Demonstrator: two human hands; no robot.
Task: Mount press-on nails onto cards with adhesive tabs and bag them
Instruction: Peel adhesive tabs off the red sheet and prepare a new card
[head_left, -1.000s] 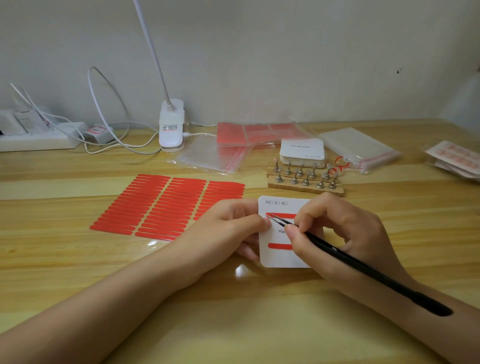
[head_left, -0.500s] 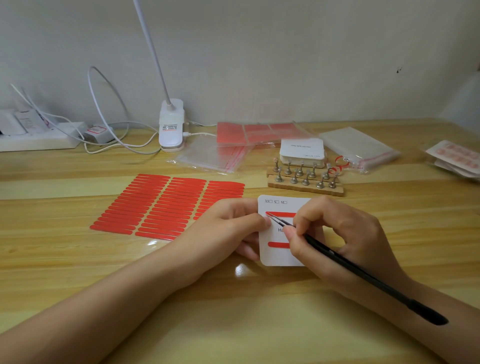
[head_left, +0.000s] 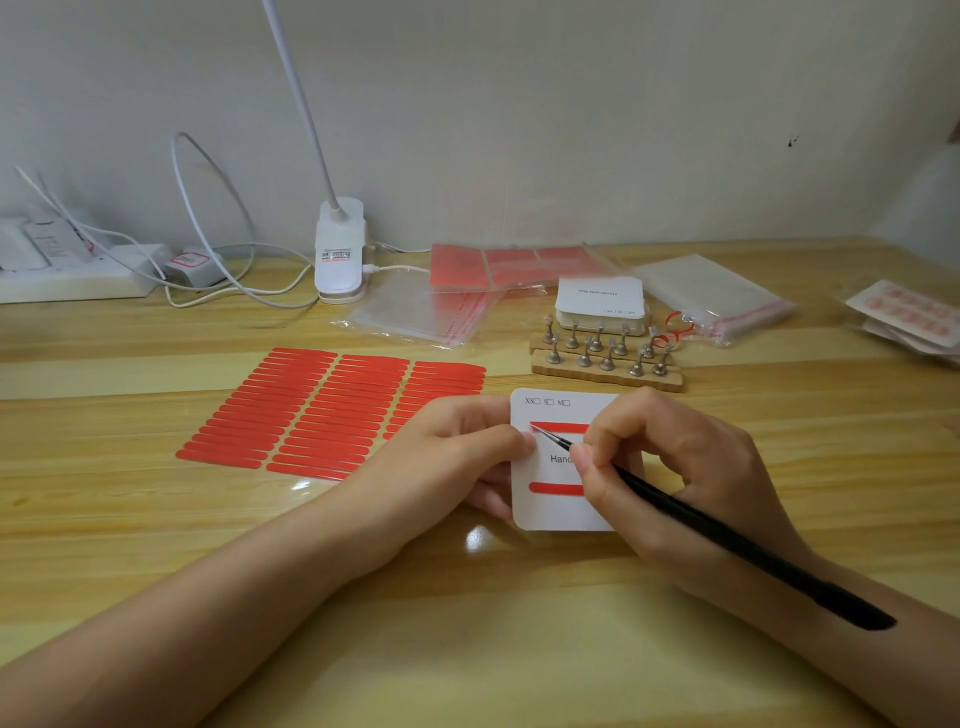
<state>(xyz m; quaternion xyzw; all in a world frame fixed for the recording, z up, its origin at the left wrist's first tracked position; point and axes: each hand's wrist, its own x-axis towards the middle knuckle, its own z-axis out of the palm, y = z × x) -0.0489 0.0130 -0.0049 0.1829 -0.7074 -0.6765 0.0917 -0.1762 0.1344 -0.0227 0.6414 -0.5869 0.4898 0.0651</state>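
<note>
A white card lies on the wooden table with two red adhesive strips stuck on it, the upper strip and the lower strip. My left hand pinches the card's left edge, thumb on top. My right hand grips black tweezers, whose tip touches the left end of the upper strip. A sheet of red adhesive strips lies to the left of the card.
Behind the card stands a wooden rack of small metal nail stands, with a stack of white cards behind it. Clear zip bags and a bag stack lie further back. A white lamp base and power strip sit at the wall.
The card and both hands have shifted very slightly; the tweezers' tip stays at the left end of the upper strip.
</note>
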